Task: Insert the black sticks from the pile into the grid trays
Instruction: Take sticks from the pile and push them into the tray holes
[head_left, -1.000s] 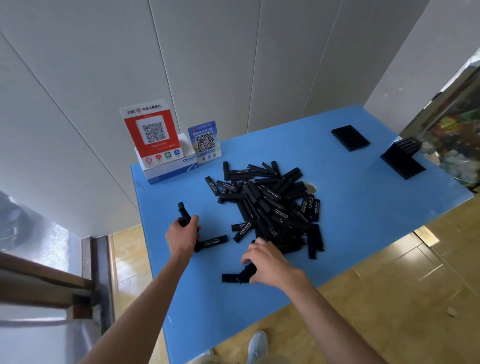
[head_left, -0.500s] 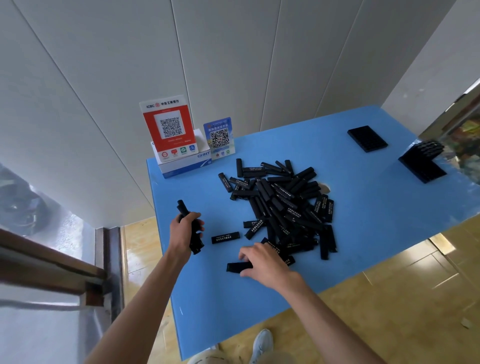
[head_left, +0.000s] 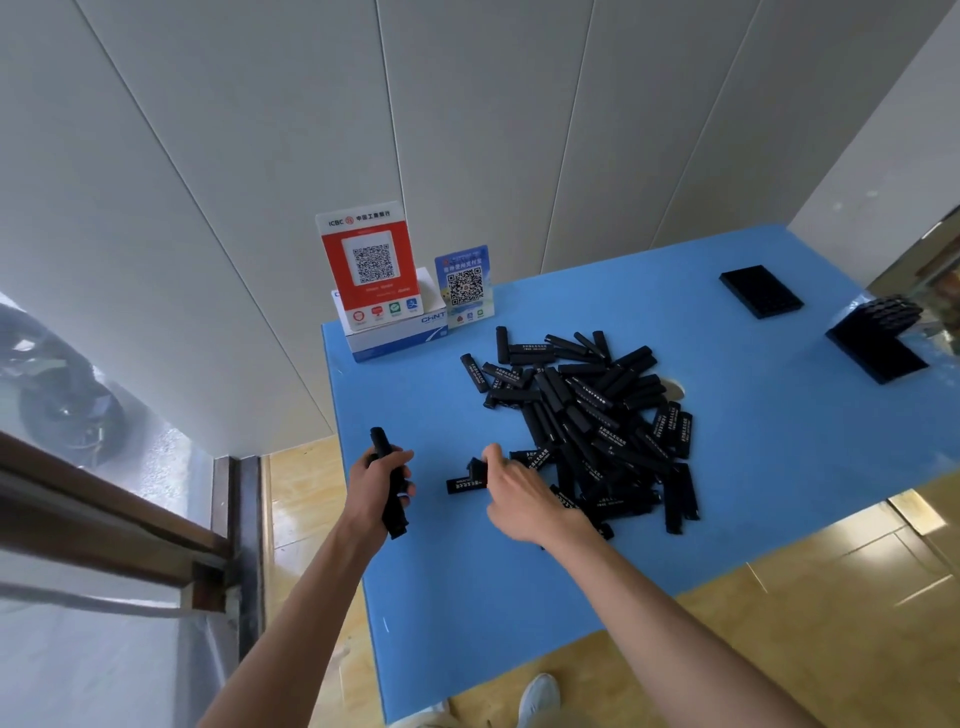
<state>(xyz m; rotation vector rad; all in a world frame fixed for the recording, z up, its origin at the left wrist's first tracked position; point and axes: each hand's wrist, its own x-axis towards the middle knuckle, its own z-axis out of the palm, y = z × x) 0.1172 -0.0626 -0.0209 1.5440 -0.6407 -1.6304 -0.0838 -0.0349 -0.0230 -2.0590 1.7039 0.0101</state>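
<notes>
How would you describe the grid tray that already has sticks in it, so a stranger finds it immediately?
Start at the blue table and follow its far right edge, beyond the pile of black sticks. Two black grid trays lie there. The wanted one, the part-filled tray, is nearest the right edge and has sticks standing upright in its far end, while the empty tray lies flat.

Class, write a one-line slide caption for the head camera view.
Left hand grips gathered black sticks while right hand picks another from the pile; two grid trays wait across the blue table.

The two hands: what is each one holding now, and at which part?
Left hand grips a bundle of black sticks around the middle. Right hand pinches one stick at its end.
</notes>
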